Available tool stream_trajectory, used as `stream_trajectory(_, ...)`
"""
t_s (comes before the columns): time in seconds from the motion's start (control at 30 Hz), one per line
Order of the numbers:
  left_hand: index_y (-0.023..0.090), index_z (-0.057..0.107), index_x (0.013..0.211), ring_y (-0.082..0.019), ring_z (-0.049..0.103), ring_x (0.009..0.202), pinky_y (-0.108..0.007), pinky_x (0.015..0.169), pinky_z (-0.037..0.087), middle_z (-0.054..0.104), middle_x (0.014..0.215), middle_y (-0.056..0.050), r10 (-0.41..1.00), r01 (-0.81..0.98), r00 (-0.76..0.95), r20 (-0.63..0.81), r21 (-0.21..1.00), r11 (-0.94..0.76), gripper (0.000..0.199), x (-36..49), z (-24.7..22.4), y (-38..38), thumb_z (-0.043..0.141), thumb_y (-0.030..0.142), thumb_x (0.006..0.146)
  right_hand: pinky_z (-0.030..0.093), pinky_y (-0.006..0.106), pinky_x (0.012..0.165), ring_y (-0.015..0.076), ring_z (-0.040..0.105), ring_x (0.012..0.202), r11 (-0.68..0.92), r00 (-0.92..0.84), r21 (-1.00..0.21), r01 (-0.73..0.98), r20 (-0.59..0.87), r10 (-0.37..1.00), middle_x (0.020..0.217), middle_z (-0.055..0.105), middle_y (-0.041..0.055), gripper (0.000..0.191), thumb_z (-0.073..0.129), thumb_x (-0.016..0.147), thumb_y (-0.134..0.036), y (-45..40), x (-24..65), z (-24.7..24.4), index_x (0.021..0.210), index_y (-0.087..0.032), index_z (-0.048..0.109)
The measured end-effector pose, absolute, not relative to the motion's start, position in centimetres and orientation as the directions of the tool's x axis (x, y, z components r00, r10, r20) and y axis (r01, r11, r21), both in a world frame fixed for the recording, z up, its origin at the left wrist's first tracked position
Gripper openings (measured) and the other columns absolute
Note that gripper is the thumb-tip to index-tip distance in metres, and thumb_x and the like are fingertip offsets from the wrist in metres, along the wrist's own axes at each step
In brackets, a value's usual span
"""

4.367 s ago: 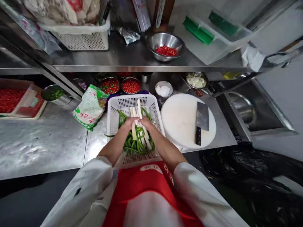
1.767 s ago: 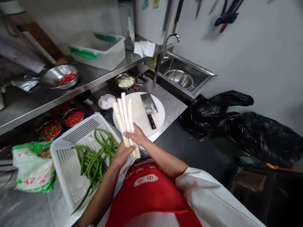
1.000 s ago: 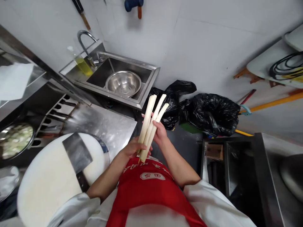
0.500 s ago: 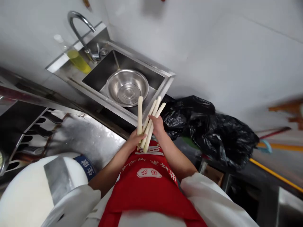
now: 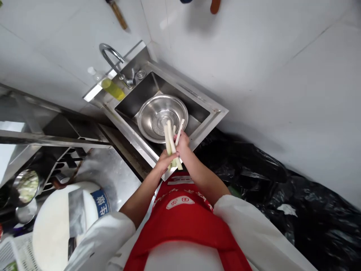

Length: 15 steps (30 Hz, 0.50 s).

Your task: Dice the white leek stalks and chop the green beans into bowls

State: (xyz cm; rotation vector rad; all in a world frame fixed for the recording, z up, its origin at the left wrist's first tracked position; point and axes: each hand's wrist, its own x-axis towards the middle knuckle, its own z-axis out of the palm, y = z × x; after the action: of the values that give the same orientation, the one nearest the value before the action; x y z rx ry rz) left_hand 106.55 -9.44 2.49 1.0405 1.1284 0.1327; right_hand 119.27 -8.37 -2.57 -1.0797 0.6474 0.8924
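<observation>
My left hand (image 5: 164, 162) is wrapped round the lower ends of several pale green onion stalks (image 5: 171, 141), thumb across them. Close beside it, my right hand (image 5: 182, 142) is closed on the stalks higher up, with one short white stalk tilting out of its fingers. The stalks' upper ends lean over the near rim of a round steel basin (image 5: 141, 120), which sits in the metal sink (image 5: 210, 122). Water in the basin is hard to make out.
A curved faucet (image 5: 111, 56) and a bottle of yellow-green liquid (image 5: 113, 89) stand at the sink's back left. Black plastic bags (image 5: 254, 165) lie to the right. On the left, a cleaver (image 5: 76, 212) rests on a round white cutting board (image 5: 52, 226), near a pan of chopped food (image 5: 27, 186).
The view has shifted, bringing the sink lower and further right in the picture. My hands are now at the sink's near edge, with the stalks bunched closer together over the basin's rim.
</observation>
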Motion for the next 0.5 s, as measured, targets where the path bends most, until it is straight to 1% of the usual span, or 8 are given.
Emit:
stream_trajectory(0.07, 0.016, 0.06, 0.095, -0.015, 0.061, 0.064, -0.024, 0.057, 0.047, 0.067, 0.076, -0.002, 0.563, 0.361, 0.411, -0.717, 0.696, 0.621, 0.049, 106.7, 1.6, -9.1, 0.085, 0.029, 0.055, 0.05, 0.025, 0.051, 0.0123, 0.054, 0.048, 0.203, 0.479, -0.434, -0.878, -0.802, 0.357, 0.052, 0.054, -0.0065, 0.012, 0.064, 0.084, -0.025, -8.0, 119.5, -2.8, 0.077, -0.022, 0.055)
stream_trajectory(0.17, 0.018, 0.057, 0.099, -0.016, 0.062, 0.06, -0.026, 0.055, 0.049, 0.066, 0.073, 0.0, 0.544, 0.272, 0.332, -0.771, 0.63, 0.728, 0.048, 106.4, 0.5, -8.1, 0.075, 0.023, 0.055, 0.052, 0.026, 0.055, 0.0132, 0.06, 0.055, 0.216, 0.448, -0.393, -0.894, -0.766, 0.462, 0.057, 0.062, -0.0039, 0.013, 0.069, 0.075, -0.013, -8.0, 119.9, -2.5, 0.077, -0.02, 0.058)
stream_trajectory(0.3, 0.016, 0.057, 0.092, -0.017, 0.061, 0.055, -0.029, 0.054, 0.051, 0.065, 0.066, -0.002, 0.518, 0.184, 0.314, -0.796, 0.586, 0.789, 0.038, 107.0, -0.6, -6.2, 0.068, 0.021, 0.056, 0.051, 0.026, 0.055, 0.0146, 0.065, 0.061, 0.218, 0.42, -0.363, -0.906, -0.699, 0.579, 0.07, 0.07, 0.0007, 0.018, 0.074, 0.07, -0.01, -8.6, 120.8, -1.6, 0.082, -0.018, 0.063)
stream_trajectory(0.4, 0.015, 0.056, 0.092, -0.019, 0.064, 0.058, -0.031, 0.058, 0.055, 0.066, 0.069, -0.005, 0.56, 0.163, 0.289, -0.777, 0.616, 0.771, 0.035, 108.7, -1.3, -4.2, 0.068, 0.018, 0.059, 0.049, 0.025, 0.051, 0.015, 0.065, 0.063, 0.236, 0.416, -0.349, -0.907, -0.66, 0.626, 0.073, 0.071, 0.0004, 0.024, 0.075, 0.071, -0.012, -9.2, 122.0, -0.9, 0.09, -0.02, 0.063)
stream_trajectory(0.5, 0.016, 0.054, 0.095, -0.018, 0.065, 0.06, -0.032, 0.062, 0.056, 0.064, 0.067, -0.003, 0.619, 0.203, 0.251, -0.745, 0.665, 0.719, 0.035, 110.4, -2.2, -1.4, 0.069, 0.017, 0.065, 0.047, 0.024, 0.047, 0.0158, 0.066, 0.064, 0.27, 0.43, -0.338, -0.902, -0.644, 0.632, 0.074, 0.071, -0.0007, 0.025, 0.073, 0.075, -0.013, -10.0, 123.6, -0.1, 0.094, -0.023, 0.061)
